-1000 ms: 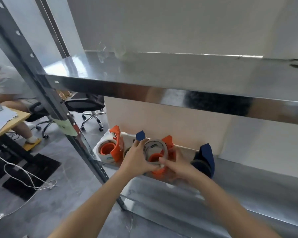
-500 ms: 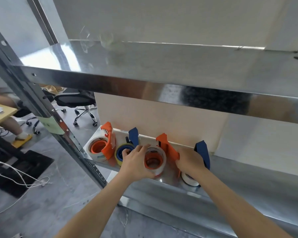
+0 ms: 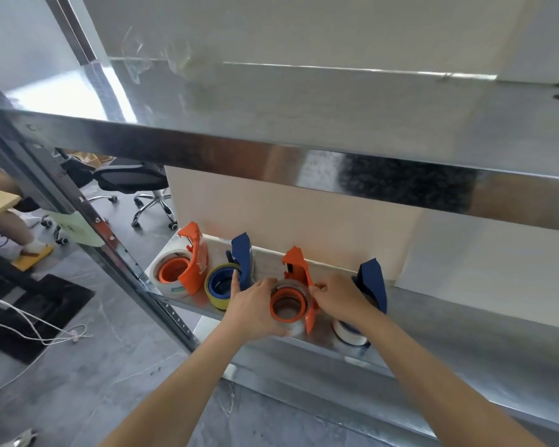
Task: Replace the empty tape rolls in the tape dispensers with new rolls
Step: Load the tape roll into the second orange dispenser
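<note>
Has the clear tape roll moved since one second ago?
Yes. The clear tape roll went down: its top was level with the tip of the orange dispenser behind it, now well below.

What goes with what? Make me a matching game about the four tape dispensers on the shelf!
Things: 1 far-left dispenser; 2 second dispenser; 3 third dispenser; 4 far-right dispenser.
States: a blue, yellow roll; b orange, gripped by left hand and right hand; c blue, white roll; d orange, untouched.
Pairs: 1-d, 2-a, 3-b, 4-c.
</note>
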The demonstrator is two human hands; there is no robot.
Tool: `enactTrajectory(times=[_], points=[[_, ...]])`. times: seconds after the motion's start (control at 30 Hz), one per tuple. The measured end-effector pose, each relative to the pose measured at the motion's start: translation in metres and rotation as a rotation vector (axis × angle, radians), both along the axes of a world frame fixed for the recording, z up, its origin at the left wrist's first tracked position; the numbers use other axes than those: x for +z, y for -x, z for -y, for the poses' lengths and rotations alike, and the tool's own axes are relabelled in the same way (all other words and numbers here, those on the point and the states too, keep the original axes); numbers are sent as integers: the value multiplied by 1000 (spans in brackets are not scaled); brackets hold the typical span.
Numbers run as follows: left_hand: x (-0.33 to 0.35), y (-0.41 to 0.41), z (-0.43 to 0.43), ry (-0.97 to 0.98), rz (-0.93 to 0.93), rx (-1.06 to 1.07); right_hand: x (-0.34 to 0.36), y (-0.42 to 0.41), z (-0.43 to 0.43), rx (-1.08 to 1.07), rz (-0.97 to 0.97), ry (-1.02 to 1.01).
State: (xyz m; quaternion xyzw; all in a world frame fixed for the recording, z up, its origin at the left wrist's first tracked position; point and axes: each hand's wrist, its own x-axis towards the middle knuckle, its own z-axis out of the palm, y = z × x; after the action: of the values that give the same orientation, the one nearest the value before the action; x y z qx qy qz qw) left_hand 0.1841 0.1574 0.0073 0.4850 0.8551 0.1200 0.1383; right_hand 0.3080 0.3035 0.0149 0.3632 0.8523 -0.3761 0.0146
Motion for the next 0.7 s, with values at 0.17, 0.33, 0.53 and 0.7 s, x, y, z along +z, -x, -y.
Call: enactTrajectory(times=[0.17,0.33,0.53,0.7], points=[[-4,3,5,1,0,-28,-9,9,6,41,53,-36],[12,-4,11,-88,119,-32,-12,12,5,44,60,-57],[18,6,24,-447,152,231,-4,-3,1,10,-102,116],[31,0,20,-465,472,334,17,-10,8,36,-286,429]])
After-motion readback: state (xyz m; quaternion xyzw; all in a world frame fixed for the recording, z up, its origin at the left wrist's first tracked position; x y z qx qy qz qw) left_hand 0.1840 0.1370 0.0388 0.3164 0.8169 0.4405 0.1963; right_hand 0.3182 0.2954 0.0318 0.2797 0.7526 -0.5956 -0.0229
